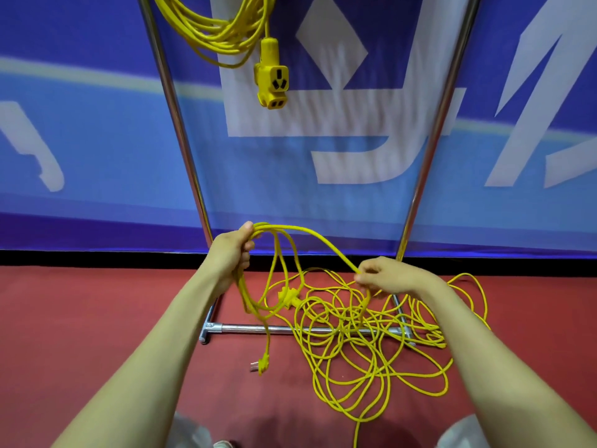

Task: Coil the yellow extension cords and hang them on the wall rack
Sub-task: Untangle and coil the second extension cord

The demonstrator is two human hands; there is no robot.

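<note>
My left hand (233, 250) grips a few gathered loops of a yellow extension cord (349, 350), held up above the floor. The loops hang below that hand, and the cord's plug (262, 363) dangles at their lower end. My right hand (384, 275) pinches the same cord a short span to the right, where it arcs down from the left hand. Most of the cord lies in a loose tangle on the red floor under and right of my hands. Another yellow cord (223, 30) hangs coiled at the top of the rack, its socket block (272, 82) dangling.
The metal rack stands against a blue banner wall, with its left upright (181, 130), right upright (436, 130) and a floor crossbar (258, 328) running under the tangle. Red floor (97, 318) spreads to both sides. My knees show at the bottom edge.
</note>
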